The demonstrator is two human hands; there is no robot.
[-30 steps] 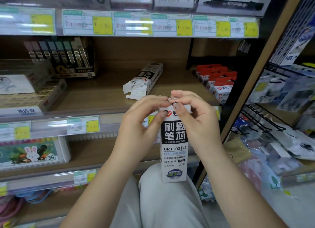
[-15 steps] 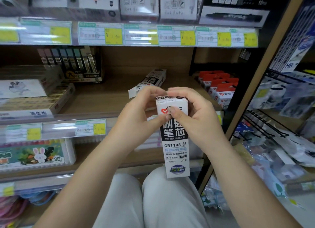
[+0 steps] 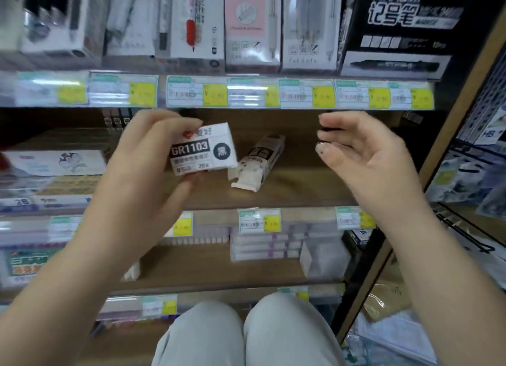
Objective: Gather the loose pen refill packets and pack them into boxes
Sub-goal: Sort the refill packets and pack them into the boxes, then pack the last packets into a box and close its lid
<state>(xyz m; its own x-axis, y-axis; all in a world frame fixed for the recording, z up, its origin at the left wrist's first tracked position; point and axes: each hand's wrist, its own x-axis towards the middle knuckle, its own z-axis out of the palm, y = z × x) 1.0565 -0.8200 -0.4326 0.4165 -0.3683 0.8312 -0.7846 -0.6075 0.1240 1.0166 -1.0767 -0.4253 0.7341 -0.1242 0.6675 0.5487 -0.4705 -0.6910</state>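
Observation:
A white and black refill box marked GR1103 (image 3: pixel 204 150) points its end face at me, held up in front of the middle shelf. My left hand (image 3: pixel 145 160) grips it, fingers over the top and thumb underneath. My right hand (image 3: pixel 361 157) hovers to the right of the box, fingers loosely curved, holding nothing. A second refill box (image 3: pixel 260 161) lies on its side on the wooden middle shelf (image 3: pixel 301 184), its near flap open, between my two hands and behind them.
Pen and marker boxes (image 3: pixel 252 26) fill the upper shelf above a row of yellow price tags (image 3: pixel 216 94). Flat stationery boxes (image 3: pixel 52 171) sit at the left. Clear refill cases (image 3: pixel 262 245) lie on the lower shelf. A wire rack (image 3: pixel 471 174) stands at right. My knees (image 3: pixel 246 335) are below.
The box was upright and held by both hands at its top. Now my left hand alone holds it, tipped end-on and raised toward the shelf. My right hand has let go and moved right.

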